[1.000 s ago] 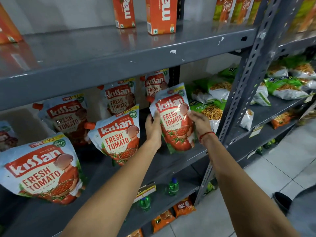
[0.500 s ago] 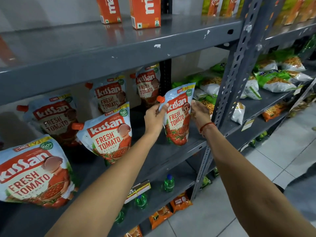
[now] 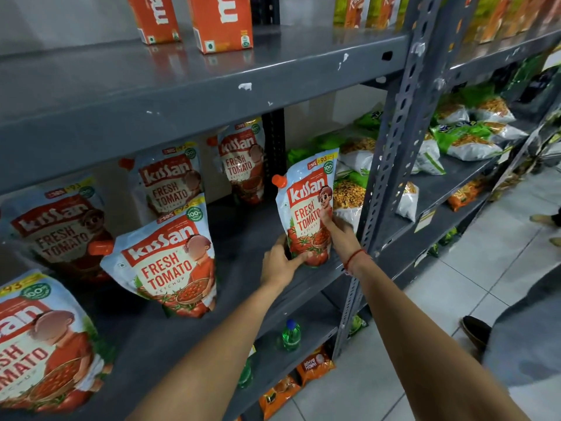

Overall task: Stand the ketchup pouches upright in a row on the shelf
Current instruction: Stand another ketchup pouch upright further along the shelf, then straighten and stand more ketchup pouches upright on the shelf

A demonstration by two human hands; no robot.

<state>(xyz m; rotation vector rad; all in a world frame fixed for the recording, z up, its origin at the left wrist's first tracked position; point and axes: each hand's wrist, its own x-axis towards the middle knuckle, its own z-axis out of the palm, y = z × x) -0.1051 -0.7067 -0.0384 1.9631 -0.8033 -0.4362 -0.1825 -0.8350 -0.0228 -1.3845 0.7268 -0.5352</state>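
A Kissan ketchup pouch [image 3: 306,205] with an orange spout stands upright near the front right of the grey shelf [image 3: 243,287]. My left hand [image 3: 280,262] grips its lower left corner. My right hand [image 3: 338,230] holds its lower right side, thumb on the front. A second pouch [image 3: 165,256] stands to the left at the front, and a third [image 3: 39,341] further left, close to the camera. Behind them three more pouches [image 3: 173,183] stand along the back of the shelf.
A perforated grey upright post [image 3: 385,165] stands just right of my right hand. Beyond it lie green and white snack bags [image 3: 464,141]. Orange juice cartons [image 3: 221,22] stand on the shelf above. Green bottles [image 3: 290,335] and orange packets sit on shelves below. A shoe [image 3: 475,331] is on the tiled floor.
Both hands slid from the pouch's upper sides down to its base. The pouch went from tilted in the air to upright on the shelf, nearer the post.
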